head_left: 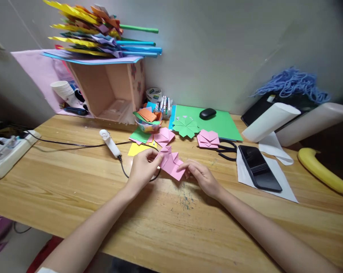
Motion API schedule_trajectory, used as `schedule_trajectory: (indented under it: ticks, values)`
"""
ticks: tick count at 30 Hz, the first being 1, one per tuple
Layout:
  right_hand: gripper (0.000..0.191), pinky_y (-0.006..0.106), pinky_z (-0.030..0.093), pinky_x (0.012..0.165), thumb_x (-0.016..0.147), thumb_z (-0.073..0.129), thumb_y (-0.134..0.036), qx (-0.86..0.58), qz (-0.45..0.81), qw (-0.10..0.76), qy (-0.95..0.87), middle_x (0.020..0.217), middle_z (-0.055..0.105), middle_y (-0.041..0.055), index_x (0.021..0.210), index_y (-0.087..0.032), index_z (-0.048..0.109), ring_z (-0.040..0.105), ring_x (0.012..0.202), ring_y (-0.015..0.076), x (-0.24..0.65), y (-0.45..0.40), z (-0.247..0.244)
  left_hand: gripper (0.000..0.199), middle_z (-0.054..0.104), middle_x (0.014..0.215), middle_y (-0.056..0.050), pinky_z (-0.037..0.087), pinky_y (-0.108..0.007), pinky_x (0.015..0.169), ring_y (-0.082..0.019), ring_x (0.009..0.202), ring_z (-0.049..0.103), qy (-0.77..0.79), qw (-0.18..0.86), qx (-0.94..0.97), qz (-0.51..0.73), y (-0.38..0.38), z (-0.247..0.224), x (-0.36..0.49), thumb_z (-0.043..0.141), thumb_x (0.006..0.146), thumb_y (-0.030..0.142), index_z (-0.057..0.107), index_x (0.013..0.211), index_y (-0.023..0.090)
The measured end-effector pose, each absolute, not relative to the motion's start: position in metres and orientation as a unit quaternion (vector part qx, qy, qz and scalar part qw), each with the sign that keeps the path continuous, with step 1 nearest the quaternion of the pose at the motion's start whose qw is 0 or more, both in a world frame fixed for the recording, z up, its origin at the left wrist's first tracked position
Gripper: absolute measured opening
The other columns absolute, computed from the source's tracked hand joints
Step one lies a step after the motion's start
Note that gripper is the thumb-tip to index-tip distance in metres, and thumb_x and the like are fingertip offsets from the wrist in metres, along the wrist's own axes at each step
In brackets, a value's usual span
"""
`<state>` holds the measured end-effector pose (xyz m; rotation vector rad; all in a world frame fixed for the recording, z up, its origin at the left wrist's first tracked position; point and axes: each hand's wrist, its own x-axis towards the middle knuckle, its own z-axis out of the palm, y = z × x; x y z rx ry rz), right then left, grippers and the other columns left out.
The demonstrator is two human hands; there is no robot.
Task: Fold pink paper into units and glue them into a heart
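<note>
Between my two hands is a piece of pink origami paper [172,163], folded with small raised flaps along its upper edge. My left hand [143,167] pinches its left side between thumb and fingers. At its right corner, my right hand [201,175] has the index finger on the paper and the other fingers curled, partly hidden. Just behind lie a folded pink paper piece [163,136], yellow paper [134,150] and green paper [139,135]. Farther right is a folded pink paper heart [208,138], beside a green paper leaf shape [185,126].
Black-handled scissors [227,149] and a phone [259,167] on white paper lie right, with a banana [323,170] beyond. A glue gun [110,143] trails its cord near my left hand. Behind stand a bowl of paper scraps [148,123], an open box [111,89] and a mouse [207,113].
</note>
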<state>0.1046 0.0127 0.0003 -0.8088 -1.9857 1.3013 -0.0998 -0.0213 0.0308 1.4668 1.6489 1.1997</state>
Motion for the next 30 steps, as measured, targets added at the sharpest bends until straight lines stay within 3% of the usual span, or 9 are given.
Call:
schedule_trajectory:
  ticks: [5, 10, 13, 16, 18, 24, 30]
  values:
    - [0.029, 0.027, 0.039, 0.066, 0.09, 0.035, -0.031, -0.311, 0.418, 0.302, -0.799, 0.072, 0.055, 0.0022, 0.079, -0.019, 0.059, 0.051, 0.068, 0.0135, 0.083, -0.002, 0.02, 0.018, 0.059, 0.064, 0.0, 0.041, -0.021, 0.054, -0.012, 0.058, 0.053, 0.668, 0.185, 0.521, 0.498, -0.07, 0.049, -0.129, 0.052, 0.078, 0.033, 0.06, 0.073, 0.017]
    - [0.018, 0.027, 0.041, 0.068, 0.086, 0.041, -0.028, -0.265, 0.399, 0.291, -0.828, 0.087, 0.058, 0.0044, 0.097, -0.02, 0.052, 0.053, 0.077, 0.0145, 0.006, -0.004, 0.035, 0.01, 0.055, 0.062, 0.001, 0.043, -0.023, 0.06, -0.011, 0.055, 0.052, 0.732, -0.05, 0.416, 0.537, -0.123, 0.038, -0.181, 0.057, 0.074, 0.029, 0.057, 0.073, 0.019]
    - [0.03, 0.031, 0.04, 0.074, 0.077, 0.053, -0.032, -0.294, 0.329, 0.281, -0.852, 0.099, 0.056, 0.0107, 0.101, -0.015, 0.051, 0.05, 0.092, 0.0213, -0.062, 0.008, 0.027, 0.015, 0.057, 0.065, 0.0, 0.044, -0.023, 0.063, -0.012, 0.059, 0.054, 0.76, -0.113, 0.371, 0.522, -0.128, 0.028, -0.216, 0.055, 0.075, 0.033, 0.057, 0.073, 0.019]
    - [0.027, 0.031, 0.038, 0.069, 0.069, 0.06, -0.037, -0.342, 0.305, 0.243, -0.855, 0.084, 0.059, 0.0091, 0.084, -0.015, 0.055, 0.051, 0.08, 0.0219, -0.124, 0.02, 0.013, 0.021, 0.061, 0.068, -0.002, 0.044, -0.023, 0.064, -0.013, 0.062, 0.057, 0.771, -0.131, 0.335, 0.526, -0.12, 0.021, -0.246, 0.051, 0.077, 0.037, 0.06, 0.076, 0.018]
    - [0.018, 0.03, 0.037, 0.067, 0.072, 0.056, -0.032, -0.345, 0.307, 0.248, -0.852, 0.079, 0.06, 0.0091, 0.078, -0.015, 0.056, 0.052, 0.075, 0.0207, -0.151, 0.025, 0.007, 0.024, 0.062, 0.068, -0.003, 0.044, -0.022, 0.062, -0.013, 0.062, 0.057, 0.777, -0.119, 0.314, 0.533, -0.116, 0.016, -0.259, 0.05, 0.078, 0.038, 0.061, 0.076, 0.017]
    - [0.028, 0.028, 0.037, 0.06, 0.083, 0.037, -0.036, -0.33, 0.336, 0.277, -0.838, 0.076, 0.061, 0.0059, 0.083, -0.016, 0.057, 0.054, 0.068, 0.0192, -0.145, 0.022, 0.001, 0.031, 0.062, 0.068, -0.003, 0.041, -0.021, 0.054, -0.013, 0.058, 0.053, 0.783, -0.096, 0.232, 0.569, -0.123, 0.005, -0.275, 0.051, 0.076, 0.043, 0.064, 0.084, 0.016]
    - [0.031, 0.027, 0.038, 0.054, 0.083, 0.041, -0.041, -0.247, 0.424, 0.278, -0.826, 0.068, 0.06, 0.0037, 0.084, -0.016, 0.059, 0.053, 0.059, 0.0173, -0.105, -0.007, -0.002, 0.032, 0.059, 0.068, -0.001, 0.036, -0.021, 0.051, -0.009, 0.052, 0.042, 0.773, -0.112, 0.21, 0.588, -0.123, 0.004, -0.276, 0.054, 0.073, 0.041, 0.066, 0.086, 0.014]
